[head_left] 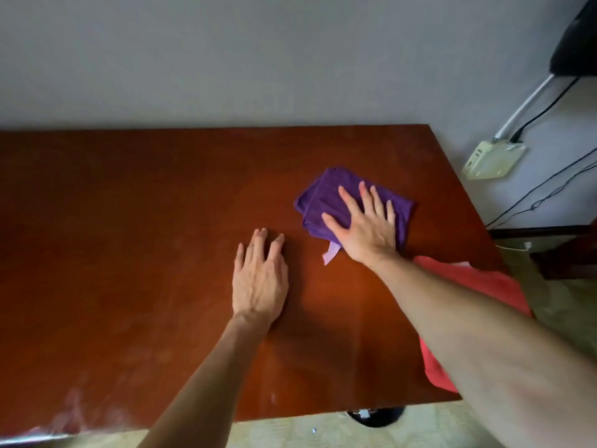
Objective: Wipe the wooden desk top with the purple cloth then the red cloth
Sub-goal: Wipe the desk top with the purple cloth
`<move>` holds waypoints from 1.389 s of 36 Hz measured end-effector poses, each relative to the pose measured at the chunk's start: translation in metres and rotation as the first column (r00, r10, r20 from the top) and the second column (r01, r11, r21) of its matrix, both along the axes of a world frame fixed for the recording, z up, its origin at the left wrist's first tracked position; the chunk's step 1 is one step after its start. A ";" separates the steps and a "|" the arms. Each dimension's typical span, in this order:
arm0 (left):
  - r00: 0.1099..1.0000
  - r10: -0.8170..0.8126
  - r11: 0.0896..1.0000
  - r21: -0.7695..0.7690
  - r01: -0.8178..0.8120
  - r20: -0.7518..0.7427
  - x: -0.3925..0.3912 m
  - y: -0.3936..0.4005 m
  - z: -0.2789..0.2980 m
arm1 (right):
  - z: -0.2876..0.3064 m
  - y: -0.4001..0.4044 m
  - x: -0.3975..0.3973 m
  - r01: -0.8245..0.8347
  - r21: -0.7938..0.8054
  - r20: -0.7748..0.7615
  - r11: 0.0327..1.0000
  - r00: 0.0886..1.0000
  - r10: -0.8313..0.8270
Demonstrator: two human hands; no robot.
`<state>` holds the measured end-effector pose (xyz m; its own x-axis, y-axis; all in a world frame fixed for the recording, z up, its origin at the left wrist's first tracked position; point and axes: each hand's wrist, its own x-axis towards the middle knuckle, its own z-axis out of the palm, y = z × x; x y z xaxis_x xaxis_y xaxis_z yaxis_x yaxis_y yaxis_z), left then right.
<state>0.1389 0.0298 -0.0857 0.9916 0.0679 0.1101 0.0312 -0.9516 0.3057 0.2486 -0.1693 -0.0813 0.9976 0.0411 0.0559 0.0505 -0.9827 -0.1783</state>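
Right hand (365, 229): flat, fingers spread, pressing purple cloth (326, 202), right of centre.
Left hand (260, 276): flat, empty, on tabletop (129, 237).
Red cloth (478, 279): right edge.

Plain grey wall (226, 53) sitting behind, power strip (492, 160) hanging on it with cables (542, 195) trailing, pale floor (323, 431) showing below.
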 end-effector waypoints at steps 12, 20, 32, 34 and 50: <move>0.985 0.170 0.985 0.025 -0.170 -0.008 0.036 -0.057 -0.003 | 0.015 -0.077 0.195 0.193 0.001 -0.085 0.981 0.978 -0.192; 0.985 0.169 0.986 0.009 -0.169 -0.033 0.033 -0.057 -0.001 | 0.016 -0.100 0.199 0.110 -0.035 -0.079 0.993 0.990 -0.113; 0.985 0.169 0.983 -0.072 -0.171 -0.028 0.025 -0.059 0.011 | 0.006 -0.161 0.049 0.038 -0.040 0.024 0.998 0.999 -0.037; 0.986 0.164 0.984 -0.070 -0.166 -0.035 0.024 -0.056 0.014 | 0.005 -0.163 0.028 0.017 -0.048 0.026 0.999 1.000 -0.016; 0.985 0.172 0.985 0.022 -0.171 -0.027 0.032 -0.054 -0.001 | 0.008 -0.129 0.144 -0.007 -0.054 -0.069 0.998 0.998 0.004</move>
